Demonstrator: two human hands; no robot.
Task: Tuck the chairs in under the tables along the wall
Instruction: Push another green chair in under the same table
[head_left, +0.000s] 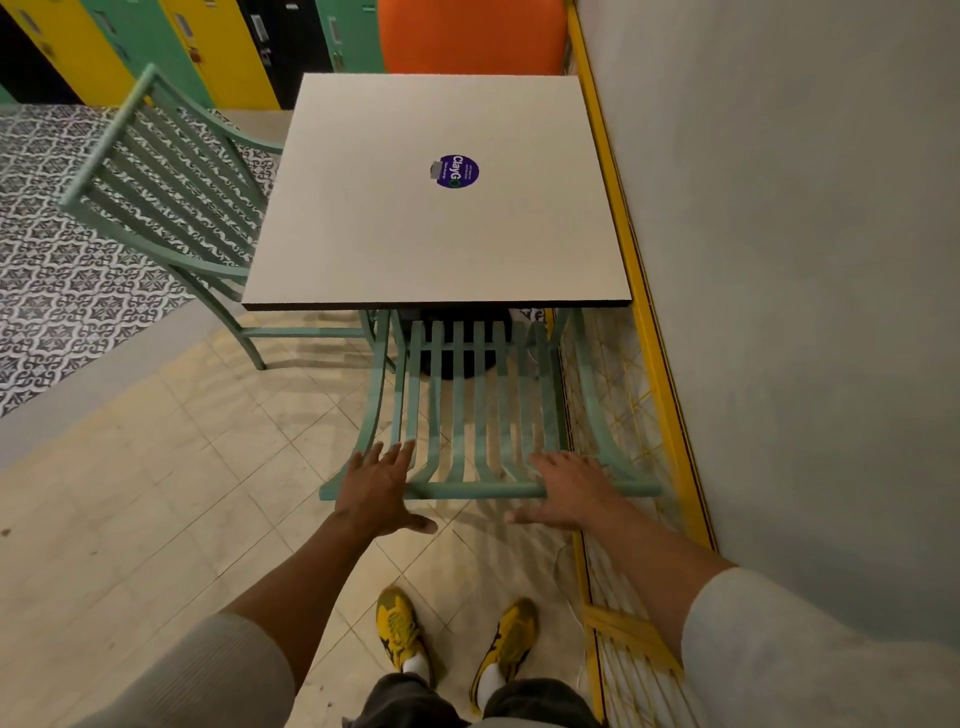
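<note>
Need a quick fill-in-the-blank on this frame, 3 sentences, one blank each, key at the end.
1. Both hands rest on the top rail of the near ____ chair.
2. The round sticker on the table is ____.
3. The second chair stands at the table's ____ side.

Missing words: green; purple; left
</note>
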